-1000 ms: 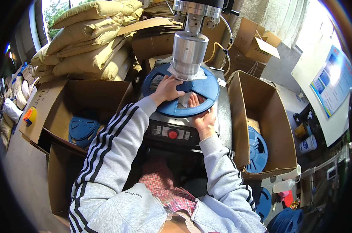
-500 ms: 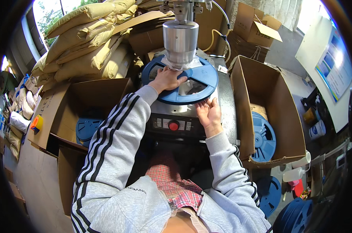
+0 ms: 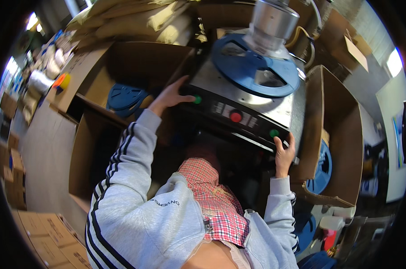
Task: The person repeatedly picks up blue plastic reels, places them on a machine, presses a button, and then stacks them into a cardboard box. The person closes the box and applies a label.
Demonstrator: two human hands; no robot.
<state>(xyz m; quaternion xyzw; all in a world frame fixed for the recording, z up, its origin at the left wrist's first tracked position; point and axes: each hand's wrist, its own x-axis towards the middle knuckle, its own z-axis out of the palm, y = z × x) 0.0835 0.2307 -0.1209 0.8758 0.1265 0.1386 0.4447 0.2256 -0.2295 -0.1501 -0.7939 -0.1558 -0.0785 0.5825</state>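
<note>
**Both hands at the green buttons, blue reel under the press head**

At the lower left, a block of cardboard boxes point(image 3: 48, 237) stands on the floor point(image 3: 46, 157). Above it, an orange-and-yellow roll point(image 3: 62, 82) sits on the outer flap of the left carton point(image 3: 151, 56), an open box with blue reel parts point(image 3: 124, 98) lying inside. Stuffed tan sacks point(image 3: 135, 23) are piled behind that carton.

The left hand point(image 3: 170, 97) is empty at the front left corner of the machine point(image 3: 207, 85). Its thumb points sideways at the left green button point(image 3: 197, 99), spread away from the other fingers, which reach forward along the corner; motion blur makes it hard to say whether the thumb presses the button or only rests against it. Further along the dark front panel is a red button point(image 3: 235, 116).

Above the panel, the blue plastic reel point(image 3: 244, 74) lies flat on the metal worktop point(image 3: 212, 76), its large openings facing up. The silver press head point(image 3: 274, 21) stands over its far part, hiding some of it.

Near the panel's right end is the right green button point(image 3: 274, 133). The right hand point(image 3: 284, 154), also empty, is just below it: thumb raised close to the button, spread apart from the fingers, which are up beside the machine's corner.

To the right, the tall right carton point(image 3: 348, 148) holds another blue reel point(image 3: 321, 170).
</note>
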